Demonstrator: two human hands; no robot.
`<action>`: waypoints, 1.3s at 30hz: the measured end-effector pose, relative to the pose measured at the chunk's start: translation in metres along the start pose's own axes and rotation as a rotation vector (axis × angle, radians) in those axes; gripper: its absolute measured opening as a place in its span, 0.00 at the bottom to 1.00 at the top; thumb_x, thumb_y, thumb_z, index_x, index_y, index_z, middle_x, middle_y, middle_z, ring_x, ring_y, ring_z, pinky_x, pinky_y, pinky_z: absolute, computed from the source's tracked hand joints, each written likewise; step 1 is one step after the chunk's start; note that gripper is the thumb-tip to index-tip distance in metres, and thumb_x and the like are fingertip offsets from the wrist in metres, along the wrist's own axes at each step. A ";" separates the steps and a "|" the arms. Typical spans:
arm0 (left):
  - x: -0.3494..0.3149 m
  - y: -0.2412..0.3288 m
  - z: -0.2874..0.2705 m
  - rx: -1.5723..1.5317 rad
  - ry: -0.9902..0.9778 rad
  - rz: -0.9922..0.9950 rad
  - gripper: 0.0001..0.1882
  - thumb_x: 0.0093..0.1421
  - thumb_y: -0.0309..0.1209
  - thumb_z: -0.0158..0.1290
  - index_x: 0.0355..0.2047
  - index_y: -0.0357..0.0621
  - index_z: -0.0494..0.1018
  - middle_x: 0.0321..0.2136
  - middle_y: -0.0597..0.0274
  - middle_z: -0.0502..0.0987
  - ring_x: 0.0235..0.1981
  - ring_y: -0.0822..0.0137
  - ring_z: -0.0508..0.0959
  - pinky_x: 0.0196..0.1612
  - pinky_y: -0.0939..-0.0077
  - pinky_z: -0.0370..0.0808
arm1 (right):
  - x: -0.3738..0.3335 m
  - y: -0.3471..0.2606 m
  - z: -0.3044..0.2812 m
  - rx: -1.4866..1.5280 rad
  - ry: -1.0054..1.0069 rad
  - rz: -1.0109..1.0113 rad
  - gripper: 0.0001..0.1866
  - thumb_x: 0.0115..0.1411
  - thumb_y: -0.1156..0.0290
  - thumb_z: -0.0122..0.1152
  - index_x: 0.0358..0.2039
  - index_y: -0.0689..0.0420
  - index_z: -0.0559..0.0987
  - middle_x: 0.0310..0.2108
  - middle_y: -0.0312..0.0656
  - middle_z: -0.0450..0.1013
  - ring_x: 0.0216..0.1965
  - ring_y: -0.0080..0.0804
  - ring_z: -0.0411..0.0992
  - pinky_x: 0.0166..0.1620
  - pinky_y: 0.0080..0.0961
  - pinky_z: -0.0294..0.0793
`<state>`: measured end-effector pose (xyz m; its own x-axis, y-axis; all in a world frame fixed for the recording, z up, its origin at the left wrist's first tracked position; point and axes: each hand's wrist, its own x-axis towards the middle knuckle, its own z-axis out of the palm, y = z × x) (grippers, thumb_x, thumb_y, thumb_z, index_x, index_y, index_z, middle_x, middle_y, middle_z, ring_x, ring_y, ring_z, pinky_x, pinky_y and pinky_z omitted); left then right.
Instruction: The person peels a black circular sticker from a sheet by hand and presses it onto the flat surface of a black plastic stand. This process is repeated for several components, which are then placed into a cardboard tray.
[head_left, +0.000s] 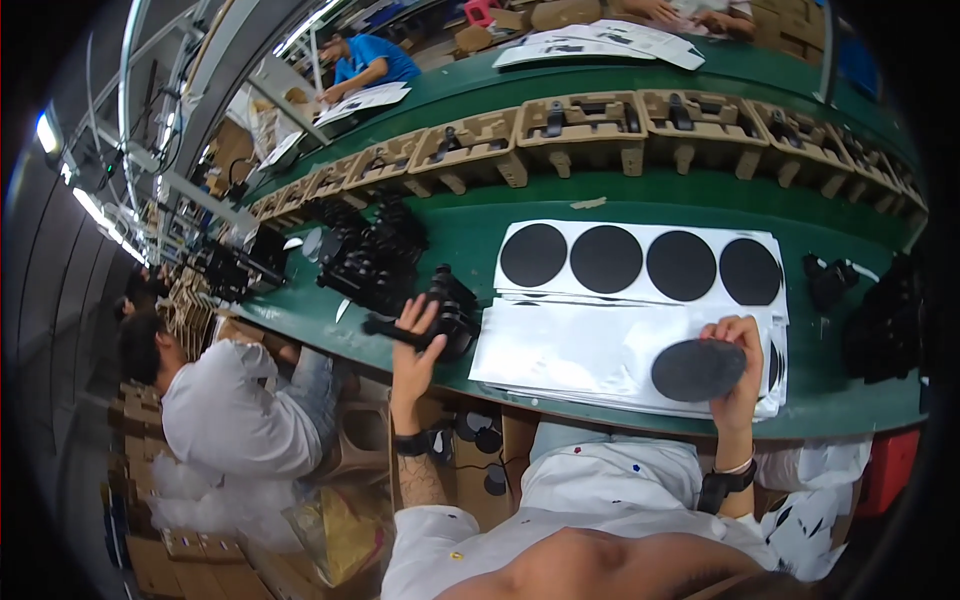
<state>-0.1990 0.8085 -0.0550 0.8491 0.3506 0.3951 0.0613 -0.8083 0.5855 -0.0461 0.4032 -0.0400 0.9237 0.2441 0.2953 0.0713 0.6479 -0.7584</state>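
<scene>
My right hand point(738, 372) grips the edge of a dark grey round pad point(690, 371), tilted over a stack of white sheets. The top sheet's near part point(570, 345) is bare white. Behind it, a white sheet bears a row of several black round adhesive pads point(608, 260). My left hand point(414, 348) has its fingers spread against a black device part point(452, 305) with a dark arm sticking out to the left. Whether the fingers press on it is hard to tell. More black device parts point(375, 255) are heaped just beyond.
Brown moulded trays point(580, 125) line the green bench point(470, 205) behind the sheets. Black parts point(885, 320) stand at the right end. A person in white point(240, 410) sits at left; another in blue works across the bench. An open carton point(465, 465) is below the edge.
</scene>
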 end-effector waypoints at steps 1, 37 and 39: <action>-0.008 0.000 -0.002 -0.004 -0.020 0.012 0.27 0.56 0.40 0.54 0.53 0.40 0.69 0.59 0.52 0.63 0.64 0.54 0.56 0.65 0.56 0.48 | 0.000 0.001 0.002 -0.015 -0.019 0.015 0.10 0.56 0.72 0.56 0.33 0.56 0.63 0.33 0.38 0.61 0.39 0.31 0.65 0.47 0.24 0.67; -0.013 0.198 0.079 -1.731 -0.019 -0.113 0.45 0.58 0.69 0.23 0.62 0.46 0.51 0.59 0.41 0.58 0.61 0.39 0.58 0.60 0.50 0.60 | -0.031 0.016 0.097 0.008 -0.074 0.307 0.10 0.54 0.81 0.60 0.23 0.58 0.67 0.20 0.35 0.64 0.18 0.20 0.69 0.19 0.13 0.73; -0.015 0.198 0.078 -1.726 -0.022 -0.113 0.45 0.58 0.69 0.23 0.62 0.46 0.51 0.59 0.41 0.58 0.61 0.39 0.58 0.60 0.50 0.60 | -0.032 0.017 0.099 0.004 -0.073 0.312 0.10 0.54 0.81 0.60 0.23 0.58 0.66 0.20 0.35 0.64 0.18 0.20 0.69 0.19 0.13 0.73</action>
<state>-0.1589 0.6065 -0.0006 0.8877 0.3475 0.3019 -0.4591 0.6213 0.6349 -0.1120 0.4776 -0.0047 0.8712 0.4825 0.0905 -0.2124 0.5366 -0.8167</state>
